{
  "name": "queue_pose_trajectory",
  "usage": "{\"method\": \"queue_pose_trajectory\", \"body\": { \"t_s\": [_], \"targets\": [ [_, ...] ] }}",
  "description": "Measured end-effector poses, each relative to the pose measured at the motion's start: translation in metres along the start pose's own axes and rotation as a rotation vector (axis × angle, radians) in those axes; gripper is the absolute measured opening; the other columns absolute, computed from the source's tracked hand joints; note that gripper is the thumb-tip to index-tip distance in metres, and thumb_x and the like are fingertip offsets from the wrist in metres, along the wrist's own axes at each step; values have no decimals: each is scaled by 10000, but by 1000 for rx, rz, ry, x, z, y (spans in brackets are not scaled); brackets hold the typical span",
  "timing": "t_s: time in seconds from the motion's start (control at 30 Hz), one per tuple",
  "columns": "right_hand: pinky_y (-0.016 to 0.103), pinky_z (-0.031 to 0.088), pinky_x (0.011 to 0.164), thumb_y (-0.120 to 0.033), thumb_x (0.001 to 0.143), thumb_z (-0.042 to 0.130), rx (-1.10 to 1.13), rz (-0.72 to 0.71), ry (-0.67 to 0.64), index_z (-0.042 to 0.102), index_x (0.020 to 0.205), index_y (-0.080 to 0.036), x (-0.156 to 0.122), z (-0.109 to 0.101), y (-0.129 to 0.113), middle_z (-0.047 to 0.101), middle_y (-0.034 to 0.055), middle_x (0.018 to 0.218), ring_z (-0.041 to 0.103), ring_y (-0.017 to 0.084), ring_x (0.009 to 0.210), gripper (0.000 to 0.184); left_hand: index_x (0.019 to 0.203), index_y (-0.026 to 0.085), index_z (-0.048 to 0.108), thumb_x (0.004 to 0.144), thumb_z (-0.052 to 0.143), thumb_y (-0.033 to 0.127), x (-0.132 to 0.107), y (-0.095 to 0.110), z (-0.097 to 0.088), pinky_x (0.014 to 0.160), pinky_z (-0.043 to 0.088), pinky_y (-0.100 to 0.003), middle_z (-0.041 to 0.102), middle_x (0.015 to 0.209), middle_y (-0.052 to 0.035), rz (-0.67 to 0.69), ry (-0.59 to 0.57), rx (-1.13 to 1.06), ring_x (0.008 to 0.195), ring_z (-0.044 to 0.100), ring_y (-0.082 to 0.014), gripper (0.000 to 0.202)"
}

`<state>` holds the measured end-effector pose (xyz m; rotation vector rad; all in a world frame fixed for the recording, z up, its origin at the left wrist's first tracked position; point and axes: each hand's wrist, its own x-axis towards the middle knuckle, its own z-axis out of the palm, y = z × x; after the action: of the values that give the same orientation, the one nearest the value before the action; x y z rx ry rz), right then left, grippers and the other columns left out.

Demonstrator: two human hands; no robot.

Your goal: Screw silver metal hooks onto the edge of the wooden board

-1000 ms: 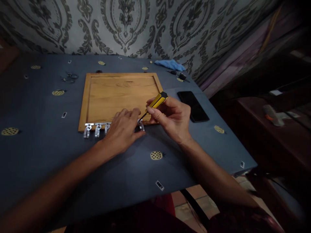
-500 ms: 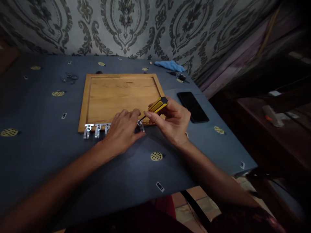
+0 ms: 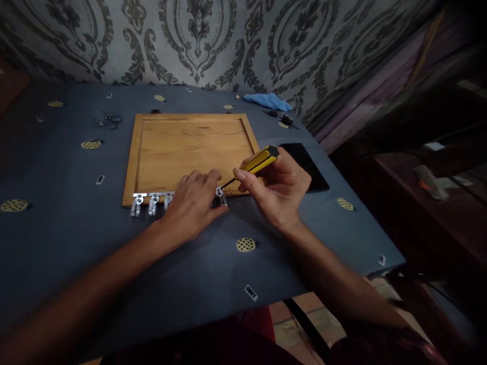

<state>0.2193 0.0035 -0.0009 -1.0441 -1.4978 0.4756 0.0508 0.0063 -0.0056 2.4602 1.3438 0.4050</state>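
A framed wooden board (image 3: 190, 147) lies flat on the table. Along its near edge runs a metal hook rail (image 3: 153, 196) with silver hooks hanging over the edge. My left hand (image 3: 194, 203) is closed over the rail's middle, thumb below and fingers above, hiding part of it. In my right hand (image 3: 279, 187) is a yellow-and-black screwdriver (image 3: 261, 159), pinched by its handle and tilted. Its thin shaft slants down left to the rail's right end, by a hook (image 3: 220, 196). Whether the tip touches a screw I cannot tell.
A black phone (image 3: 310, 170) lies behind my right hand. A blue cloth (image 3: 268, 101) and a dark tool (image 3: 281, 118) sit at the back right. Scissors (image 3: 110, 119) rest left of the board. The table (image 3: 182, 284) ends in front, and a patterned curtain (image 3: 198, 40) hangs behind.
My right hand has shifted right with the screwdriver, whose handle now leans lower and farther right. It covers part of the phone. My left hand has stayed on the rail.
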Motion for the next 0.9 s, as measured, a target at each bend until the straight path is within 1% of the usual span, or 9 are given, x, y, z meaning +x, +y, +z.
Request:
{"method": "queue_pose_trajectory", "body": {
  "t_s": [0.13,0.3,0.47,0.6,0.67,0.77,0.83,0.9],
  "targets": [
    [259,495,484,-385,806,820,6,-12,-26,579,734,-232,-1,1,5,535,-36,709,534,96,552,294,1225,190,495,859,754,303,0,0,0,879,462,-416,691,1115,-88,3,9,-3,1048,587,-295,462],
    [271,511,520,-357,811,817,27,-14,-46,577,747,-228,-2,2,10,531,-41,703,545,103,573,280,1188,172,519,857,753,299,1,3,-3,877,461,-429,692,1086,-100,-19,-21,5,1049,590,-313,424],
    [261,494,524,-337,804,827,45,-26,-66,590,756,-227,-1,2,12,532,-47,704,544,93,571,266,1184,167,520,864,752,313,2,4,-4,874,464,-419,689,1088,-99,-27,-42,20,1047,595,-307,422],
    [253,500,528,-379,796,831,75,31,-142,640,802,-221,4,-2,8,578,-41,740,559,91,575,249,1175,168,516,864,753,321,1,3,-3,873,466,-422,686,1091,-100,-7,-20,32,1055,594,-313,420],
    [250,514,537,-398,789,834,136,67,-201,668,847,-217,7,-4,5,616,-33,780,579,91,587,252,1172,174,512,864,754,317,0,2,-3,879,469,-425,684,1103,-99,-1,-16,27,1064,594,-314,418],
    [252,549,570,-410,785,836,211,115,-277,688,854,-207,12,-8,3,667,-15,834,624,100,626,261,1145,179,512,853,766,311,0,3,-2,881,474,-422,681,1111,-99,-7,-5,18,1071,598,-310,409],
    [251,564,575,-418,784,834,231,142,-304,700,855,-206,13,-9,2,683,-14,830,645,102,622,260,1125,189,511,844,774,314,0,3,-2,877,477,-417,681,1109,-92,-13,4,13,1067,601,-306,406],
    [242,564,549,-427,777,837,248,159,-304,704,854,-208,13,-10,1,674,-27,772,648,100,579,267,1121,194,506,838,780,323,0,3,-1,872,478,-417,681,1108,-89,-16,5,11,1060,601,-304,414]
  ]
}}
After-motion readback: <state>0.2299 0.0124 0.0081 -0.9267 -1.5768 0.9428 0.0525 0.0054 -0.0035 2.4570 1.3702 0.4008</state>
